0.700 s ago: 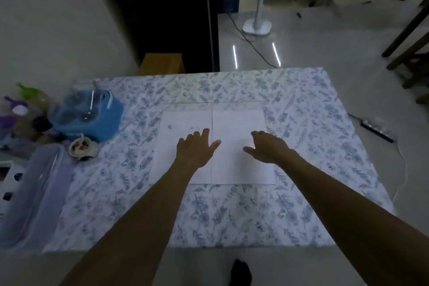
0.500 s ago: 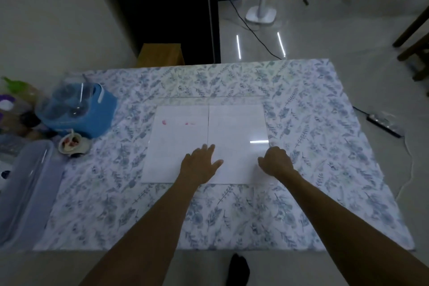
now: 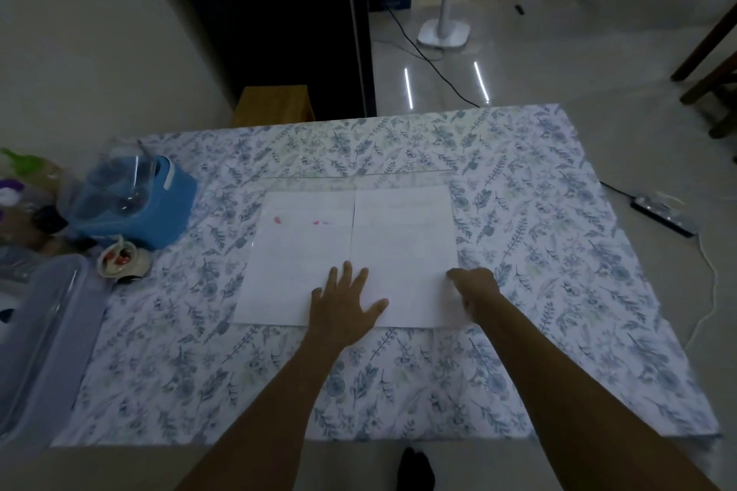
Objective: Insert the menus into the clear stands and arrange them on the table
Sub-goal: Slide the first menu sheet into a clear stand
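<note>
Hands on two white menus at mid-bench.

Left hand [image 3: 346, 305] flat, fingers spread, pressed on near edge where left menu [image 3: 297, 251] and right menu [image 3: 404, 247] meet; nothing held. Right hand [image 3: 474, 285] curled at near right corner of right menu, grip partly closed; cannot tell whether pinching the sheet. Menus side by side, touching, flat on floral-clothed bench [image 3: 558, 251], apparently under a clear sheet whose far edge [image 3: 359, 175] shows just beyond. Blue container [image 3: 135, 207], small cup [image 3: 121, 261] and clear plastic bin [image 3: 36, 335] at left. Fan base [image 3: 442, 32] on floor, far.
</note>
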Available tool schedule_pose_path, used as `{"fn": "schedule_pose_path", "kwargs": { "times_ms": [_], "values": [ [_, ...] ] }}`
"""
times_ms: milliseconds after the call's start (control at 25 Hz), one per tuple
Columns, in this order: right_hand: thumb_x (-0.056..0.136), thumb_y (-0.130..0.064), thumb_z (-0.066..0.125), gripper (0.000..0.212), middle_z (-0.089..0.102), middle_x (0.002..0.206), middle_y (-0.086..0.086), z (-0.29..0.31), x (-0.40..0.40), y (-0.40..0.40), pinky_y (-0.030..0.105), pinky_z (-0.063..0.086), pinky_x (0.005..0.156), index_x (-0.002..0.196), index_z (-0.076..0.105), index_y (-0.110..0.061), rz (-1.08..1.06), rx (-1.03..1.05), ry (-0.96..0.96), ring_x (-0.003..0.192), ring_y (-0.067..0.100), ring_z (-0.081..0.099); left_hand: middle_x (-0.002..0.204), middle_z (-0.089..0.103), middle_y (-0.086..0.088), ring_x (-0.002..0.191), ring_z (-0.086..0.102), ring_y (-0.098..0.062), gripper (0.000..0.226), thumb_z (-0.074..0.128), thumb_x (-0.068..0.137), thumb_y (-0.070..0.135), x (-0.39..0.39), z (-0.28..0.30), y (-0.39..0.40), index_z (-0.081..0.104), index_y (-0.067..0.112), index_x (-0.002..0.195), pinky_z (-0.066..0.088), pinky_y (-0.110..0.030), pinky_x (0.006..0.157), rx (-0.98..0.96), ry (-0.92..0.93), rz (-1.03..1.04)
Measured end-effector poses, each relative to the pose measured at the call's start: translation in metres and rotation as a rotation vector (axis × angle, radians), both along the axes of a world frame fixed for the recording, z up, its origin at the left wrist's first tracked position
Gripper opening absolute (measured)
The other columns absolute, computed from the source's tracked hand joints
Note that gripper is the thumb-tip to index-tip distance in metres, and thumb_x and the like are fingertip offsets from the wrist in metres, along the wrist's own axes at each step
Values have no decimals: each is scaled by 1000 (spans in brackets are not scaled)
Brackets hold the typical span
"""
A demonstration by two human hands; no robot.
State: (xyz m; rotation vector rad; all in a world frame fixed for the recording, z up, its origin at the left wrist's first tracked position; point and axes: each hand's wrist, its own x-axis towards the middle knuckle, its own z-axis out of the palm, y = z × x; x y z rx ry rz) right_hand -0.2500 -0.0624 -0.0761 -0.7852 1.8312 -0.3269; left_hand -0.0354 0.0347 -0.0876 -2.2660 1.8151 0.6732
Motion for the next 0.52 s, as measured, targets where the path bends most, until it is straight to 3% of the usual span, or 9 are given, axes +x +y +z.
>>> {"fn": "schedule_pose_path", "kwargs": {
  "times_ms": [80, 120, 200, 280, 400, 520],
  "values": [
    [86, -10, 57, 29, 57, 88, 16, 3, -3, 12, 28, 40, 59, 109, 61, 6, -47, 25, -62, 73, 25, 52, 170, -2, -3, 156, 0, -25, 85, 30, 91, 76, 3, 4, 9, 8, 33, 160, 13, -54, 121, 28, 25, -26],
    [85, -9, 55, 30, 61, 93, 18, 3, -4, 18, 30, 45, 61, 112, 61, 5, -32, 15, -64, 75, 26, 55, 170, -4, -3, 156, -1, -25, 87, 31, 89, 78, 4, 7, 15, 6, 34, 160, 12, -55, 121, 42, 41, -49],
    [86, -6, 52, 38, 64, 117, 24, 3, -6, 30, 43, 57, 83, 122, 59, 3, 14, -6, -50, 94, 34, 63, 169, -9, -5, 156, -4, -26, 94, 33, 84, 83, 1, 11, 31, 2, 36, 159, 11, -56, 121, 63, 71, -107],
    [86, -2, 51, 42, 60, 126, 28, 16, -8, 46, 51, 54, 96, 128, 56, -3, -4, -59, -81, 104, 37, 63, 168, -14, -5, 155, -7, -27, 102, 39, 79, 86, -4, 11, 49, -2, 37, 159, 11, -57, 121, 74, 89, -164],
    [87, 2, 43, 50, 57, 116, 12, 50, -12, 73, 45, 55, 87, 130, 52, -23, -35, -231, -86, 87, 23, 57, 168, -17, -4, 155, -5, -29, 104, 54, 83, 74, -10, 13, 79, -8, 38, 158, 15, -57, 120, 42, 92, -232],
    [89, 1, 40, 51, 56, 133, 11, 74, -17, 92, 44, 54, 95, 128, 63, -22, -4, -338, -36, 108, 31, 58, 169, -10, -1, 155, 1, -27, 95, 61, 91, 55, -9, 32, 101, -3, 38, 159, 17, -58, 120, -47, 154, -254]
  ]
}}
